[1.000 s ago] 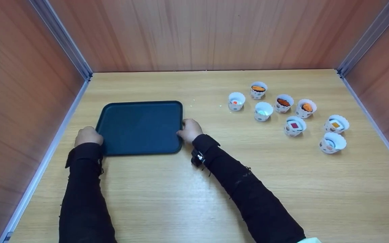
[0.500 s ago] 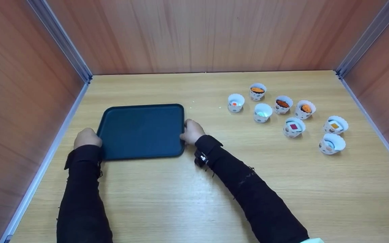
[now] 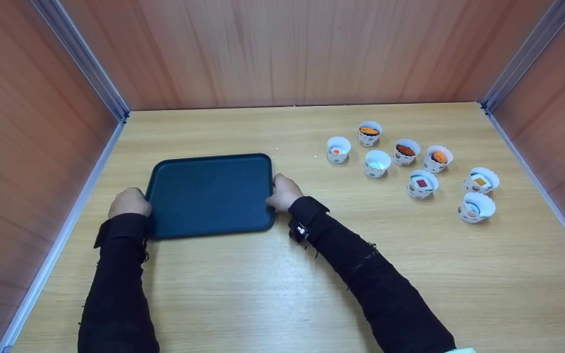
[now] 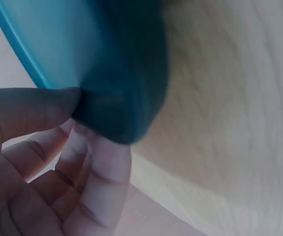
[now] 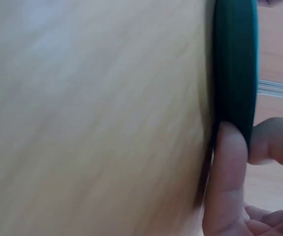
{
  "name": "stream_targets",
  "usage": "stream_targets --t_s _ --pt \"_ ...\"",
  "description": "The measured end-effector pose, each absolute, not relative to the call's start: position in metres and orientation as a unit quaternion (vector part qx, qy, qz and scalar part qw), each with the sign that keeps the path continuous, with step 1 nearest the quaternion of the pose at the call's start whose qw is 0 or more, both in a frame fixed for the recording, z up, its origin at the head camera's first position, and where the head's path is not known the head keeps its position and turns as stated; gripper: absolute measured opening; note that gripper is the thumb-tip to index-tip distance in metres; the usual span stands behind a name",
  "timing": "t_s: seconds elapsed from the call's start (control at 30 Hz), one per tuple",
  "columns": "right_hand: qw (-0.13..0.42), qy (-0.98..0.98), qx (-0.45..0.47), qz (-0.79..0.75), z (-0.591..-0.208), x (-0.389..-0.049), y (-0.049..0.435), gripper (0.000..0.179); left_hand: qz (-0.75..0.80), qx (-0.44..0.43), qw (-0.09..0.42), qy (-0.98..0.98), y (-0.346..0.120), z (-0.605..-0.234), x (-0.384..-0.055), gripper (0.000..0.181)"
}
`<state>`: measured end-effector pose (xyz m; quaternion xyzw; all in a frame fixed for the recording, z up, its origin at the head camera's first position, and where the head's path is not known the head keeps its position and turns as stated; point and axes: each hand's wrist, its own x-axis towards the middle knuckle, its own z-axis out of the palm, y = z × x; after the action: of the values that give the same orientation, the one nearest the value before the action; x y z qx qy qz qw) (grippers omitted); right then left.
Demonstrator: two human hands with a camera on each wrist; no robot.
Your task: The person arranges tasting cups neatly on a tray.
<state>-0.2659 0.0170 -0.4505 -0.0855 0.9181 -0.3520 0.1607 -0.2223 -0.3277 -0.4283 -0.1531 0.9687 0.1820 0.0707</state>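
A dark teal rectangular tray [image 3: 209, 196] lies left of centre in the head view, low over the wooden table. My left hand [image 3: 129, 202] grips its left edge; in the left wrist view the thumb [image 4: 48, 105] lies over the rim, with the fingers [image 4: 104, 172] beneath. On the opposite side my right hand [image 3: 285, 192] pinches the right edge, and the right wrist view catches a finger and the thumb on either side of the tray's rim [image 5: 235, 59]. Nothing rests on the tray.
Several white patterned paper cups stand at the right, among them one with an orange piece [image 3: 438, 158], one with a red-brown piece [image 3: 406, 151] and one with a dark red square [image 3: 422, 184]. Wood panels [image 3: 272, 54] wall the table [image 3: 223, 294] at the back and sides.
Both hands keep their hold while the tray has shifted slightly right and nearer to me, tilting a little in the view. The cups stand as before; the head view has moved slightly.
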Motion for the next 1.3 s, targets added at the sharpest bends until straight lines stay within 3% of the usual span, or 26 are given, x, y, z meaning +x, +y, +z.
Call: stream_targets --t_s 0.3,0.63,0.93,1.1,1.23,1.3 --pt "0.17 0.91 -0.09 -0.368 -0.452 -0.265 0.041 0.042 0.187 -0.13 0.095 0.969 -0.315 -0.425 -0.226 0.016" --pt "0.182 0.906 -0.098 -0.368 -0.449 -0.261 0.065 0.043 0.204 -0.089 0.105 0.969 -0.3 -0.429 -0.226 0.027" --pt "0.185 0.909 -0.101 -0.36 -0.449 -0.26 0.085 0.042 0.213 -0.064 0.116 0.968 -0.286 -0.429 -0.228 0.015" --pt "0.184 0.91 -0.11 -0.354 -0.449 -0.255 0.102 0.042 0.226 -0.061 0.131 0.963 -0.275 -0.431 -0.23 0.023" --pt "0.192 0.904 -0.106 -0.367 -0.449 -0.251 0.117 0.044 0.229 -0.042 0.132 0.964 -0.265 -0.431 -0.231 0.009" --pt "0.2 0.9 -0.098 -0.376 -0.449 -0.249 0.124 0.046 0.231 -0.035 0.139 0.962 -0.26 -0.43 -0.231 0.021"
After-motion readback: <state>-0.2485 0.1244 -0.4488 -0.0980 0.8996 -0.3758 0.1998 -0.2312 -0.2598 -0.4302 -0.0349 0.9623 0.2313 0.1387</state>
